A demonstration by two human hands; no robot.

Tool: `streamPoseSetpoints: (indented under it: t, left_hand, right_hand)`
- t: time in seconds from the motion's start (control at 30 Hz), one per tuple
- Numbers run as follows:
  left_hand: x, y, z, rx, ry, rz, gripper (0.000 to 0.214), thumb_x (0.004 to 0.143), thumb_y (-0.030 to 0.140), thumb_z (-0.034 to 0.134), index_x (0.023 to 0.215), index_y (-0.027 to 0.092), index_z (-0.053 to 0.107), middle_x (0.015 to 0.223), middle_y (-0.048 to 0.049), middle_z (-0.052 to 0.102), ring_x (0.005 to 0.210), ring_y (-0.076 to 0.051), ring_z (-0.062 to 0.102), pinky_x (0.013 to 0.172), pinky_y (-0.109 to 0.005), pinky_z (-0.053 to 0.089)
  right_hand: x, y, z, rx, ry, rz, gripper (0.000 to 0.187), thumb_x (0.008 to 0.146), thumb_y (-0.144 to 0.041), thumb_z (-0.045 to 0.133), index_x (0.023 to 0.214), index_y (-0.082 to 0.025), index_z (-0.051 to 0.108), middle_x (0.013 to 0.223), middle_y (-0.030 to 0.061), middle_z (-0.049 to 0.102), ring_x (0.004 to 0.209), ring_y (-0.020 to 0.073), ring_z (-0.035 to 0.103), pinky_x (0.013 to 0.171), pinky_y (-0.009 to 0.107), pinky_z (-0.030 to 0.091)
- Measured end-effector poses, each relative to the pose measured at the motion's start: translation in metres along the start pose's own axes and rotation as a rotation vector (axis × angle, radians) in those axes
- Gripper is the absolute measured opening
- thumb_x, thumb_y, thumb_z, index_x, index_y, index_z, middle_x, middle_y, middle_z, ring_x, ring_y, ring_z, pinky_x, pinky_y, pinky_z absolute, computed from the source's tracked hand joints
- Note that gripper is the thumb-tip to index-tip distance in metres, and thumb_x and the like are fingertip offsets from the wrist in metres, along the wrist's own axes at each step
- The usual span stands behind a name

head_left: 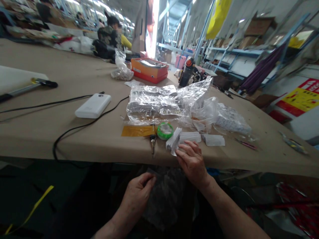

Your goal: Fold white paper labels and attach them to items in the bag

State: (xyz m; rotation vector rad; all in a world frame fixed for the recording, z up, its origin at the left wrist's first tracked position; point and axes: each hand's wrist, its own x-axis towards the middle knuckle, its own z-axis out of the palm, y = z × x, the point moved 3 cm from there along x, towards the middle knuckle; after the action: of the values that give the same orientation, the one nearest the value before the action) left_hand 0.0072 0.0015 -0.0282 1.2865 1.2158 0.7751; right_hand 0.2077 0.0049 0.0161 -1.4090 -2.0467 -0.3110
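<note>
Nearest: left hand below table edge, over lap, fingers curled loosely w/ thumb toward fingertips; pinching edge of a crumpled clear plastic bag spread just right of those fingers. Bag contents: cannot tell.

Right hand up at near edge of table, fingers spread fairly flat, tips resting on a fanned stack of small white cards; not gripped, just pressed/touched from above. More white card stacks just beyond fingertips and to right of them.

Left of right-hand fingers, close: green round reel, soldering iron w/ tip pointing toward table edge, amber sheet under/beside it.

Beyond fingers: clear plastic bags holding silvery flat packs, mouth open toward right; another crumpled clear bag touching them, w/ white bits inside. Right of that, bundle of white cards in clear wrap. Pink tweezers well right of fingers.

Far left of fingers: white power bank w/ black cable looping off table edge; further left a black-tipped tool.

Far end: orange tray w/ shiny contents, unclear what; small clear bag beside it holding small pale items; dark bottle w/ red cap to right. Another person seated at far end of table.
</note>
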Motion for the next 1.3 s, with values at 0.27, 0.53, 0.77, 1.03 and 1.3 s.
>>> streamPoseSetpoints:
  t: [0.27, 0.53, 0.77, 1.03, 1.3]
  left_hand:
    - [-0.002, 0.025, 0.048, -0.747, -0.211, -0.367, 0.021, 0.076, 0.032, 0.064, 0.085, 0.013, 0.066, 0.074, -0.0060, 0.068, 0.064, -0.014, 0.062, 0.063, -0.026, 0.049]
    - [0.007, 0.038, 0.064, -0.854, -0.126, -0.447, 0.002, 0.078, 0.012, 0.062, 0.078, 0.010, 0.062, 0.063, -0.0031, 0.064, 0.051, -0.009, 0.058, 0.049, -0.020, 0.048]
    - [-0.001, 0.036, 0.059, -0.663, -0.084, -0.490, 0.011, 0.082, 0.015, 0.057, 0.091, 0.009, 0.060, 0.067, -0.0077, 0.068, 0.057, -0.014, 0.064, 0.057, -0.027, 0.053]
    - [0.001, 0.034, 0.059, -0.598, -0.122, -0.496, 0.003, 0.079, 0.014, 0.060, 0.078, 0.011, 0.061, 0.067, -0.0071, 0.068, 0.055, -0.013, 0.063, 0.057, -0.025, 0.053]
    - [0.004, 0.038, 0.064, -0.814, -0.277, -0.454, 0.011, 0.077, 0.007, 0.056, 0.079, 0.006, 0.066, 0.065, -0.0076, 0.066, 0.052, -0.011, 0.060, 0.054, -0.023, 0.050]
  right_hand:
    - [-0.009, -0.019, -0.027, 0.269, 0.064, -0.148, 0.015, 0.085, -0.017, 0.055, 0.092, -0.025, 0.065, 0.093, 0.0015, 0.070, 0.106, 0.0200, 0.057, 0.101, 0.045, 0.038]
    - [-0.022, -0.022, -0.036, 0.291, -0.041, -0.170, 0.027, 0.087, -0.019, 0.048, 0.112, -0.022, 0.057, 0.101, 0.0055, 0.067, 0.110, 0.0217, 0.055, 0.098, 0.043, 0.042]
    - [-0.003, 0.027, -0.017, -0.130, -0.141, 0.135, 0.051, 0.085, -0.040, 0.056, 0.126, -0.011, 0.051, 0.126, 0.0184, 0.054, 0.121, 0.0342, 0.042, 0.100, 0.053, 0.037]
    - [-0.021, 0.034, -0.022, 0.049, 0.016, 0.094, 0.019, 0.089, -0.020, 0.050, 0.097, -0.021, 0.067, 0.102, 0.0076, 0.069, 0.105, 0.0229, 0.059, 0.093, 0.041, 0.047]
    - [-0.032, -0.020, -0.035, 0.392, -0.008, -0.192, 0.014, 0.088, -0.016, 0.053, 0.093, -0.022, 0.065, 0.097, 0.0054, 0.070, 0.108, 0.0203, 0.059, 0.094, 0.041, 0.046]
